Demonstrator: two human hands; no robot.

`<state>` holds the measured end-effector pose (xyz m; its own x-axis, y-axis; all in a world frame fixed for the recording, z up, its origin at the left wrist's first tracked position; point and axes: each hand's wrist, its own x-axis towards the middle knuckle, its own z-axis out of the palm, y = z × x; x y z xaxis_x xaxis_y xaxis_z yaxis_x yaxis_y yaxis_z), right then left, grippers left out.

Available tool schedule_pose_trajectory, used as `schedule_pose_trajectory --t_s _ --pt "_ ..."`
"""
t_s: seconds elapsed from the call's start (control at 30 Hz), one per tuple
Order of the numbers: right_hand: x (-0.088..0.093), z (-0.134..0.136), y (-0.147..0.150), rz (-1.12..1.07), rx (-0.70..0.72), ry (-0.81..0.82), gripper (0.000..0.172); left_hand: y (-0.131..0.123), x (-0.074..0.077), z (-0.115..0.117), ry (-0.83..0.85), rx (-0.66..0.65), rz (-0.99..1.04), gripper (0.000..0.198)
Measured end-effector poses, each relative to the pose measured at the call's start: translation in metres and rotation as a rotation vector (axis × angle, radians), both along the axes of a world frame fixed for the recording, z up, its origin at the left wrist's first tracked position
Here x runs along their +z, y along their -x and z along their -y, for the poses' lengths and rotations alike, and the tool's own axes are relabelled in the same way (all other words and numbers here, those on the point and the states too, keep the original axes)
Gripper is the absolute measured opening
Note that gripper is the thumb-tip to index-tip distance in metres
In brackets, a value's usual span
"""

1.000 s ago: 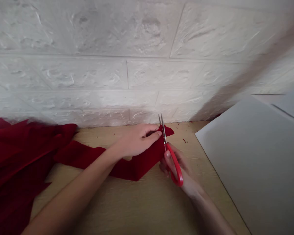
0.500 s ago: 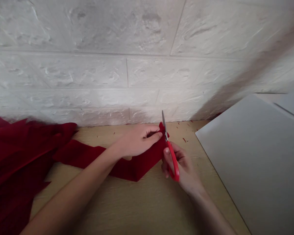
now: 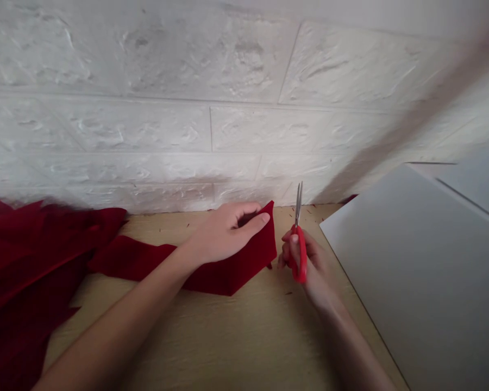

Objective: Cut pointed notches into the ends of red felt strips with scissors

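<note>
L hand (image 3: 228,233), mid-frame, is closed on the red fabric strip (image 3: 255,255), pinching it btwn thumb & fingers nr its R end; palm side hidden. Strip lies abt ctr of frame, running L under L forearm (image 3: 134,309) to red fabric pile (image 3: 36,260) at lower L; can't tell if the two are joined. R hand (image 3: 314,262), just R of ctr, grips red-handled scissors (image 3: 302,258), thumb at the handles. Blades pt up-frame, tips slightly apart; scissors sit just beside the strip, not touching. Pale wood-look counter (image 3: 212,336) underneath, w/ tiny red scraps (image 3: 289,293) below scissors & nr the wall. White brick-pattern wall (image 3: 167,125) fills upper frame, diag. shadow (image 3: 391,130) upper R. Lg white board (image 3: 424,271), lower R, is R of R forearm (image 3: 346,331).
</note>
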<state>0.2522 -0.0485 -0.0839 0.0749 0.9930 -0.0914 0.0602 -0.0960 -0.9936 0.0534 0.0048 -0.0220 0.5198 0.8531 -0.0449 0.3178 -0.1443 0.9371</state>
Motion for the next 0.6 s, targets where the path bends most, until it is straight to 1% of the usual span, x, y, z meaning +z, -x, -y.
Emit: schedule_pose_trajectory --t_s 0.1,0.23,0.3,0.4,0.5,0.6 --pt "0.004 0.004 0.004 -0.036 0.054 -0.035 0.048 -0.002 -0.001 0.000 -0.070 0.010 0.038 0.036" --pt "0.015 0.014 0.017 -0.079 0.109 -0.113 0.045 -0.005 -0.002 0.000 -0.241 0.061 0.004 0.035" --pt "0.019 0.018 0.023 -0.070 0.073 -0.117 0.043 -0.006 -0.001 0.001 -0.309 0.081 -0.011 0.035" --pt "0.021 0.020 0.028 -0.052 -0.020 -0.090 0.035 -0.008 -0.001 0.003 -0.331 0.094 0.003 0.034" --pt "0.019 0.018 0.029 -0.108 -0.040 -0.058 0.031 -0.010 0.000 0.007 -0.334 0.116 0.020 0.033" --pt "0.016 0.017 0.030 -0.157 -0.066 -0.077 0.031 -0.011 0.001 0.010 -0.356 0.151 0.022 0.033"
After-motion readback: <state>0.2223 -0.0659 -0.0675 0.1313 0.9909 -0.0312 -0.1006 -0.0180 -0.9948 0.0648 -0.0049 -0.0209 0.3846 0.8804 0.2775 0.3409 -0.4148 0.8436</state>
